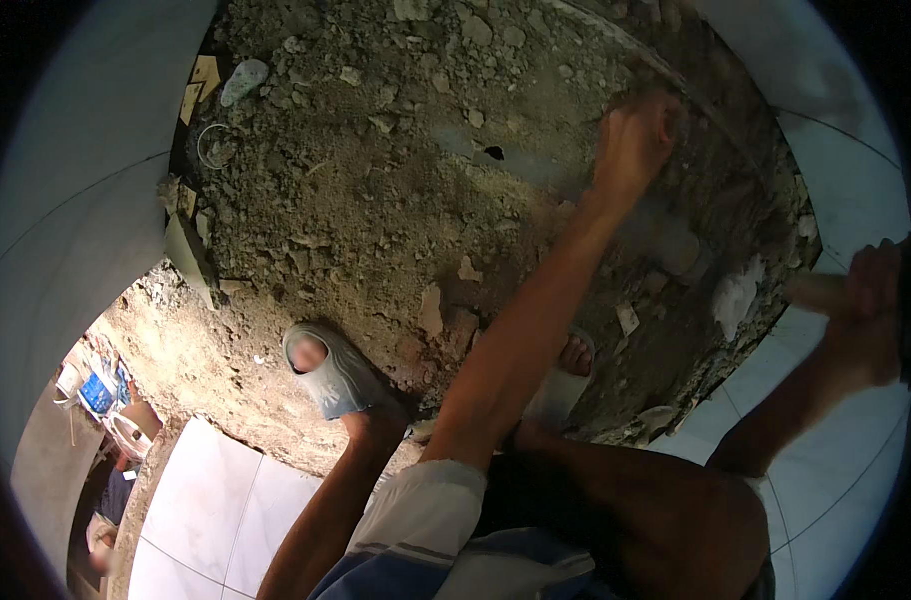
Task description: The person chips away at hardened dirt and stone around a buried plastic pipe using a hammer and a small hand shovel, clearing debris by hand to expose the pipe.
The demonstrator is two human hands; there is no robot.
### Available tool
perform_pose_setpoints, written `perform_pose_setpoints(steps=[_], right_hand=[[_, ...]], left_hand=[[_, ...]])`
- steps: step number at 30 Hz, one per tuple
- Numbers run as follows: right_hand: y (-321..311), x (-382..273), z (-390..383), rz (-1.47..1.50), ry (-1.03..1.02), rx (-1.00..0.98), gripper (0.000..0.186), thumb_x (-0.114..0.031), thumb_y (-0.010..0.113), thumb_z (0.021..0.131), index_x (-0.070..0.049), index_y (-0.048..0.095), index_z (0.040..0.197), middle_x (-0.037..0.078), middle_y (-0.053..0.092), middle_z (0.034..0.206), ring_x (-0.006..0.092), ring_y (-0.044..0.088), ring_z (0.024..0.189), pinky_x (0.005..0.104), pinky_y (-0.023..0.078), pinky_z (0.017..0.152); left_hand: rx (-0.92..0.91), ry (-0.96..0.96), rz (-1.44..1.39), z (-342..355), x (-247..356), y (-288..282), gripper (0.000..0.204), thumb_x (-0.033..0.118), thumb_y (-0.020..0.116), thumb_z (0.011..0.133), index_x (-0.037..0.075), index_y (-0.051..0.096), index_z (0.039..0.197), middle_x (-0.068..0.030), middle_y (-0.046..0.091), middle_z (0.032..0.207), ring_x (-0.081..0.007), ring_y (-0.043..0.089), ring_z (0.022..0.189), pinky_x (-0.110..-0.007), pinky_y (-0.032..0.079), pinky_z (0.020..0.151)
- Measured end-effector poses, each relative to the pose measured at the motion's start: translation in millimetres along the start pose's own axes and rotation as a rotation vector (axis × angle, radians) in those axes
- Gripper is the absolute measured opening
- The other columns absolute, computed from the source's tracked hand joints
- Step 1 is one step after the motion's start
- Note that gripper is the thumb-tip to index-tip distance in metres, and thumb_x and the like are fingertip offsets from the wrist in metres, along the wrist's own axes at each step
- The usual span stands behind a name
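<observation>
My left hand (636,140) reaches across the dirt and rubble (396,180), fingers curled near a long narrow strip (626,40) along its upper right edge; what they hold, if anything, is hidden. At the far right, my right hand (861,320) grips a pale, rounded handle (816,292) beside white wall tiles; the rest of that object is unclear. A small dark hole (494,152) shows in the dirt left of my left hand. Below that hand lie a dusty cylindrical piece (681,250) and a whitish scrap (736,300).
My feet in grey slip-on sandals (341,385) rest on the rubble. White tiles line the left (76,220), right (836,170) and lower left (201,500). Broken tile pieces (191,255) lie along the left edge. Beyond, a pile of buckets and assorted items (96,390) sits at lower left.
</observation>
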State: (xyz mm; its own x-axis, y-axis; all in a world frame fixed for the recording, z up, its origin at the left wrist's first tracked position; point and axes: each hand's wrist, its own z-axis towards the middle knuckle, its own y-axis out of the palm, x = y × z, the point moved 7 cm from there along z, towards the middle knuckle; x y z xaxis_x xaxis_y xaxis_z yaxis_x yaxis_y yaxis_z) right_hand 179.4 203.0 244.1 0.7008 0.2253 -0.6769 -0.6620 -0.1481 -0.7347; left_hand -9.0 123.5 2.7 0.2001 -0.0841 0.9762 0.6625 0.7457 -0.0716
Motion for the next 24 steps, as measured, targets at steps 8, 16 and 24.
perform_pose_setpoints(steps=[8,16,24], right_hand=[[43,119,18,0.015,0.629,-0.044,0.058,-0.051,0.046,0.108,-0.002,0.062,0.135,0.009,0.070,0.107,0.0196,0.067,0.090,0.0348,0.054,0.080],[76,35,-1,-0.188,0.160,-0.635,0.054,-0.047,0.048,0.108,-0.003,0.056,0.140,0.017,0.064,0.116,0.0283,0.063,0.105,0.0442,0.050,0.091],[48,50,-20,-0.098,-0.074,0.038,0.037,-0.034,0.050,0.108,-0.002,0.060,0.123,0.014,0.065,0.100,0.0263,0.063,0.087,0.0430,0.052,0.080]], left_hand=[[-0.014,0.047,0.077,-9,-4,-14,0.034,-0.013,0.071,0.077,0.007,0.075,0.105,-0.0162,0.073,0.088,-0.0281,0.072,0.074,-0.040,0.057,0.064],[-0.022,-0.001,0.083,-8,-6,-10,0.037,-0.014,0.070,0.078,0.008,0.076,0.107,-0.0153,0.072,0.083,-0.0264,0.070,0.071,-0.038,0.057,0.064],[-0.080,-0.102,0.078,-8,-1,-2,0.029,-0.007,0.074,0.081,0.006,0.076,0.106,-0.0143,0.072,0.083,-0.0290,0.074,0.079,-0.040,0.058,0.066]])
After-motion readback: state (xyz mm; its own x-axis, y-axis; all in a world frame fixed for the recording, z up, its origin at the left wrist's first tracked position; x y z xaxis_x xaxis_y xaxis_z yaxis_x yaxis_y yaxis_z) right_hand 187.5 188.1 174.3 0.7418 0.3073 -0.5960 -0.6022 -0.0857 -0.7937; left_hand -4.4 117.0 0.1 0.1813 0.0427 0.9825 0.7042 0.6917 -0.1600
